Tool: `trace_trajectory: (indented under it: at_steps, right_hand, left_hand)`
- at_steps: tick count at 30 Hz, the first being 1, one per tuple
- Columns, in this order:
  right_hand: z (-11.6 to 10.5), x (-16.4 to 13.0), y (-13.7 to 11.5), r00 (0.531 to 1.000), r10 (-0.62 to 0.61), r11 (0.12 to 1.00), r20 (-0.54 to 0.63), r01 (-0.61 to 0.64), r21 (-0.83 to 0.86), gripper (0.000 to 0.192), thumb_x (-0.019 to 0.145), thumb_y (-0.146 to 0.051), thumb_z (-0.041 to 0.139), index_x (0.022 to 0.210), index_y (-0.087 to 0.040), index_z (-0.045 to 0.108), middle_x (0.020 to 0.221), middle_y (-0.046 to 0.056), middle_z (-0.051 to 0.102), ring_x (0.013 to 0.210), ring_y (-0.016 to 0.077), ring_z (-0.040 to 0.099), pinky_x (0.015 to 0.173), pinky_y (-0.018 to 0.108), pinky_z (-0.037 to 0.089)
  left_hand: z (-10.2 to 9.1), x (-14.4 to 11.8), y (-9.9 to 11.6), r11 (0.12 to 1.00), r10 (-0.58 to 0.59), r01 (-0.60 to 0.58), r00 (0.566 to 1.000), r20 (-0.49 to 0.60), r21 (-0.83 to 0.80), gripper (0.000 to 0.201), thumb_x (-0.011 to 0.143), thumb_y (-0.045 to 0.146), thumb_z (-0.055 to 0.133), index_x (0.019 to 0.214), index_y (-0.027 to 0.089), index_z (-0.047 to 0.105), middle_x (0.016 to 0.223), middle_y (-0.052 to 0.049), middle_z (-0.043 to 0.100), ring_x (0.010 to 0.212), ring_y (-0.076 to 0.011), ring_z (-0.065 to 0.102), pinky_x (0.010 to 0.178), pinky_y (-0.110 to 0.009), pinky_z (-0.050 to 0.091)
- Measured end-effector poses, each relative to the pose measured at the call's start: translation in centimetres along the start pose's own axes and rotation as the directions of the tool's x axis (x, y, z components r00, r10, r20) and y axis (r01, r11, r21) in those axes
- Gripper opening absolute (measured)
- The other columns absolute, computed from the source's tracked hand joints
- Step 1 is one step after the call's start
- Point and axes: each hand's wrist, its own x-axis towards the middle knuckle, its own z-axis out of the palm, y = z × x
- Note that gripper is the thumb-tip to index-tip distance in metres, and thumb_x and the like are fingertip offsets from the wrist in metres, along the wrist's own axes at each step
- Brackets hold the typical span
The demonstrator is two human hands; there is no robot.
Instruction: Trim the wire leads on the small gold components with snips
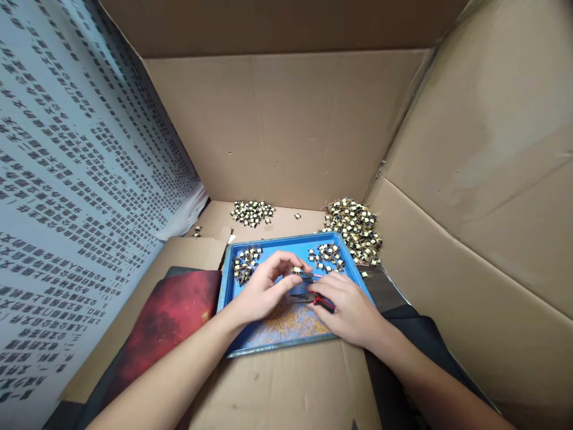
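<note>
My left hand [267, 283] is above the blue tray [268, 344], a small yellow-and-black coil [296, 271] pinched between its thumb and fingers. My right hand [347, 304] is wrapped round a pair of pliers [323, 302] with red-and-black handles. The metal jaws point left, just below the coil, apart from it as far as I can see. Beneath both hands, thin copper-coloured wire clippings [290, 321] litter the tray floor. Inside the tray lie one cluster of coils [246, 264] at the left and another cluster of coils [327, 257] at the back right.
Behind the tray is a pile of coils [252, 213] on the left, with a larger pile of wired coils [353, 230] on the right. Cardboard walls [286, 119] enclose the back and right. A red patterned cloth [174, 316] lies left of the tray, near a printed sheet [80, 197].
</note>
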Motion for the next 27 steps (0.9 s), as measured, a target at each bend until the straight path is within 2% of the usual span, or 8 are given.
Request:
trace_trajectory:
  at_steps: [4, 7, 10, 13, 15, 18, 24, 27]
  right_hand:
    - [-0.1, 0.0, -0.1, 1.0, -0.001, 1.0, 0.003, 0.001, -0.004, 0.014, 0.089, -0.016, 0.072, 0.102, -0.021, 0.072, 0.097, 0.007, 0.074, 0.094, 0.0262, 0.066, 0.086, 0.042, 0.051]
    - [-0.4, 0.1, -0.5, 0.999, -0.01, 1.0, -0.033, 0.01, -0.002, 0.021, 0.088, -0.026, 0.077, 0.107, -0.022, 0.071, 0.103, 0.007, 0.074, 0.1, 0.0284, 0.065, 0.091, 0.046, 0.051]
    - [-0.7, 0.2, -0.8, 0.986, -0.013, 1.0, -0.165, 0.015, 0.014, 0.043, 0.087, -0.03, 0.078, 0.127, -0.022, 0.065, 0.119, 0.011, 0.071, 0.113, 0.0317, 0.061, 0.1, 0.051, 0.049]
    - [-0.7, 0.1, -0.9, 0.957, -0.038, 0.998, -0.287, 0.053, 0.044, 0.052, 0.092, -0.024, 0.072, 0.142, -0.022, 0.055, 0.127, 0.012, 0.068, 0.117, 0.0304, 0.061, 0.103, 0.051, 0.049]
    - [-0.6, 0.1, -1.0, 0.939, -0.089, 0.992, -0.331, 0.114, 0.057, 0.047, 0.096, -0.017, 0.067, 0.141, -0.025, 0.056, 0.123, 0.01, 0.07, 0.113, 0.0276, 0.063, 0.101, 0.048, 0.051]
    - [-0.5, 0.2, -1.2, 0.921, -0.139, 0.985, -0.365, 0.167, 0.048, 0.041, 0.096, -0.008, 0.063, 0.132, -0.027, 0.064, 0.111, 0.007, 0.072, 0.105, 0.0246, 0.065, 0.094, 0.044, 0.054]
    - [-0.5, 0.3, -1.1, 0.912, -0.166, 0.982, -0.375, 0.187, 0.019, 0.033, 0.096, -0.006, 0.064, 0.122, -0.025, 0.07, 0.104, 0.007, 0.073, 0.097, 0.0227, 0.067, 0.087, 0.042, 0.056]
    - [-0.3, 0.2, -1.0, 0.921, -0.132, 0.986, -0.366, 0.158, 0.044, 0.03, 0.098, -0.009, 0.062, 0.121, -0.027, 0.07, 0.104, 0.007, 0.073, 0.096, 0.0227, 0.069, 0.086, 0.042, 0.057]
  left_hand:
    - [0.0, 0.0, 0.0, 0.999, -0.006, 0.007, 1.0, -0.016, 0.032, 0.02, 0.099, 0.028, 0.067, 0.115, 0.02, 0.059, 0.113, -0.008, 0.07, 0.103, -0.0185, 0.067, 0.094, -0.034, 0.051]
    - [-0.1, -0.1, 0.0, 0.987, -0.014, 0.026, 0.997, -0.075, 0.156, 0.022, 0.095, 0.033, 0.072, 0.109, 0.018, 0.063, 0.102, -0.006, 0.068, 0.092, -0.0166, 0.065, 0.083, -0.029, 0.05]
    - [0.0, -0.1, 0.3, 0.936, 0.012, 0.018, 0.996, -0.083, 0.353, 0.022, 0.094, 0.035, 0.074, 0.104, 0.017, 0.069, 0.087, -0.002, 0.066, 0.076, -0.0133, 0.059, 0.073, -0.026, 0.047]
    - [0.3, 0.0, 0.8, 0.862, 0.028, -0.017, 1.0, -0.014, 0.506, 0.02, 0.096, 0.034, 0.071, 0.104, 0.017, 0.075, 0.082, -0.002, 0.066, 0.074, -0.0134, 0.058, 0.074, -0.026, 0.045]
    - [0.5, 0.1, 1.1, 0.837, 0.02, -0.037, 0.999, 0.038, 0.546, 0.021, 0.097, 0.034, 0.068, 0.106, 0.017, 0.076, 0.081, -0.002, 0.066, 0.075, -0.014, 0.058, 0.074, -0.026, 0.045]
    - [0.6, 0.2, 1.3, 0.847, -0.008, -0.028, 0.998, 0.065, 0.531, 0.024, 0.097, 0.035, 0.069, 0.109, 0.017, 0.077, 0.081, -0.002, 0.066, 0.074, -0.014, 0.058, 0.072, -0.025, 0.045]
    - [0.7, 0.2, 1.1, 0.852, -0.071, 0.014, 0.994, 0.088, 0.523, 0.027, 0.097, 0.04, 0.069, 0.108, 0.017, 0.078, 0.08, -0.001, 0.067, 0.073, -0.0138, 0.058, 0.071, -0.025, 0.044]
    - [0.8, 0.2, 1.1, 0.843, -0.086, 0.017, 0.991, 0.103, 0.537, 0.026, 0.097, 0.041, 0.069, 0.107, 0.018, 0.078, 0.081, -0.002, 0.068, 0.073, -0.0143, 0.058, 0.071, -0.025, 0.044]
